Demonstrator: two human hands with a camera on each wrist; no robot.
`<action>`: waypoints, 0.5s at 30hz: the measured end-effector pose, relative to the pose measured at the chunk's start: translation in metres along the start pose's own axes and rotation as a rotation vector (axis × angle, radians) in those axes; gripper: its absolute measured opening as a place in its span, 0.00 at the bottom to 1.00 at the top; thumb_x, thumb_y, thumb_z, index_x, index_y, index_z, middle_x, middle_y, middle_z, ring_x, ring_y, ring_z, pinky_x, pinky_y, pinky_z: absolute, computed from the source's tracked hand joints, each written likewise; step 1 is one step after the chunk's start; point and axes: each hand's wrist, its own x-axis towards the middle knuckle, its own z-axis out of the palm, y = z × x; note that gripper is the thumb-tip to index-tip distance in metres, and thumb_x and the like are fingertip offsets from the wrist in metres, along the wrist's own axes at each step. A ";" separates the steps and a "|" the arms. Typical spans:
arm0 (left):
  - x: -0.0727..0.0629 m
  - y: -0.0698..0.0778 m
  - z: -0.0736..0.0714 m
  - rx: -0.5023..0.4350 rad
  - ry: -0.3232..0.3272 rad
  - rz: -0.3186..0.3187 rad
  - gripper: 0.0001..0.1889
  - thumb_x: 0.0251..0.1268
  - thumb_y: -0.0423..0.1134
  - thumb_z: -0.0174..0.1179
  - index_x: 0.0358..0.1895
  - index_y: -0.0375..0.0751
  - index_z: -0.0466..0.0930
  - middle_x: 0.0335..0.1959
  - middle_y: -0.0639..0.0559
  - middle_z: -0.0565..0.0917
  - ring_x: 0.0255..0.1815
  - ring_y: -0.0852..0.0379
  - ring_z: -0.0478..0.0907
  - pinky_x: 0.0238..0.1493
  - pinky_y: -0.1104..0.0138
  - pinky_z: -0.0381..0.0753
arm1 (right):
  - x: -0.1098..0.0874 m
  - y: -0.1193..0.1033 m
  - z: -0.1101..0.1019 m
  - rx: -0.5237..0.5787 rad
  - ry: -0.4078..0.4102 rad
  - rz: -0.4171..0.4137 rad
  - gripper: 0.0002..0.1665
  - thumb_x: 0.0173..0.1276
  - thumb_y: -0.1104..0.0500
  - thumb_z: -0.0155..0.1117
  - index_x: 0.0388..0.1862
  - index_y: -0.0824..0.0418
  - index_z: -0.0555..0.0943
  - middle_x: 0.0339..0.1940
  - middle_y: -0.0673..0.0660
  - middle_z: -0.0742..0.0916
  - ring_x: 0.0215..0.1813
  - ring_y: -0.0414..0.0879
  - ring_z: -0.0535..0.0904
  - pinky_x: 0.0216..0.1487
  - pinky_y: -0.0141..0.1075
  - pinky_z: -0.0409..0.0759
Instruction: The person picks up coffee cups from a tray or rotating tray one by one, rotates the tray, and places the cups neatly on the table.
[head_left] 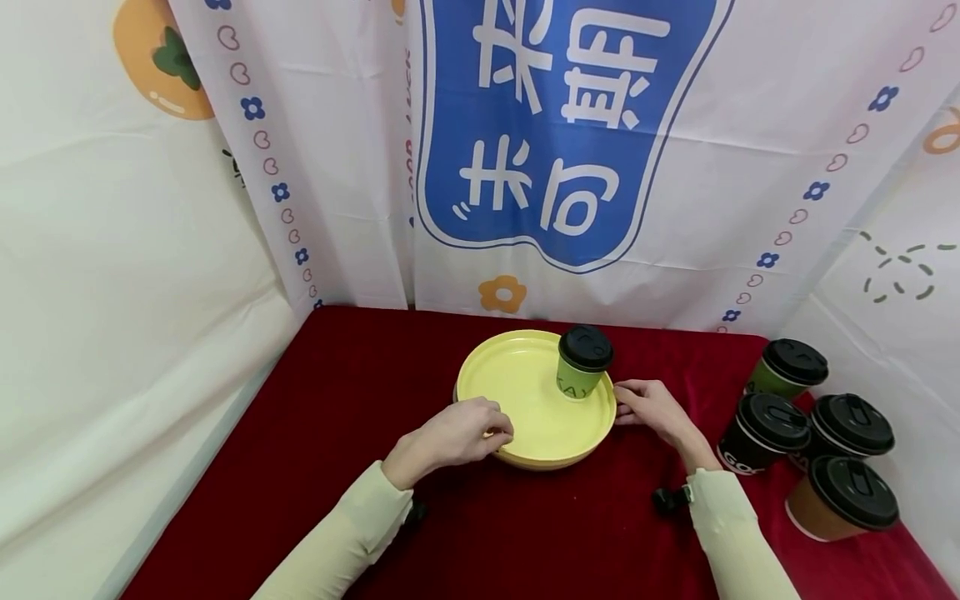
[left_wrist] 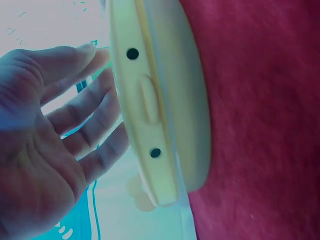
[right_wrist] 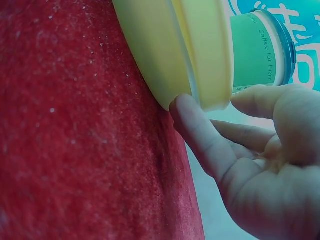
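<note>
A round yellow tray (head_left: 517, 408), on a thick yellow base (left_wrist: 187, 100), sits on the red cloth. On its right part stands a green paper coffee cup (head_left: 577, 380) with a black lid, upright. My left hand (head_left: 463, 433) is at the near-left rim, fingers loosely bent, not closed round it; whether the fingertips touch it I cannot tell. In the left wrist view, the tray's side shows two dark dots and a small raised oval. At the right edge, my right hand (head_left: 654, 410) pinches the tray's rim, thumb near the top and index finger against the side.
Several lidded paper cups stand at the table's right: a green one (head_left: 776, 379), black ones (head_left: 750, 442) and a brown one (head_left: 821, 507). Red cloth (head_left: 337, 400) covers the table. Printed white curtains (head_left: 352, 208) hang behind it and at both sides.
</note>
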 end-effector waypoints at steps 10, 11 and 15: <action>0.019 0.024 0.003 0.014 0.077 0.052 0.09 0.72 0.44 0.57 0.43 0.49 0.87 0.37 0.60 0.85 0.40 0.64 0.80 0.44 0.73 0.78 | -0.001 0.001 -0.002 0.020 -0.010 0.002 0.29 0.77 0.55 0.53 0.66 0.77 0.69 0.48 0.68 0.86 0.38 0.44 0.87 0.45 0.42 0.86; 0.020 0.026 0.004 0.019 0.080 0.053 0.09 0.72 0.44 0.57 0.43 0.50 0.87 0.38 0.60 0.85 0.40 0.64 0.80 0.43 0.74 0.78 | -0.001 0.001 -0.002 0.024 -0.008 0.005 0.29 0.77 0.55 0.53 0.65 0.77 0.70 0.48 0.68 0.86 0.38 0.44 0.87 0.45 0.42 0.86; 0.025 0.034 0.008 0.040 0.055 0.047 0.10 0.72 0.45 0.58 0.47 0.50 0.86 0.40 0.59 0.84 0.40 0.63 0.80 0.40 0.75 0.77 | 0.001 0.001 0.000 0.024 -0.010 0.006 0.28 0.77 0.55 0.53 0.65 0.77 0.70 0.47 0.68 0.86 0.37 0.44 0.87 0.44 0.42 0.86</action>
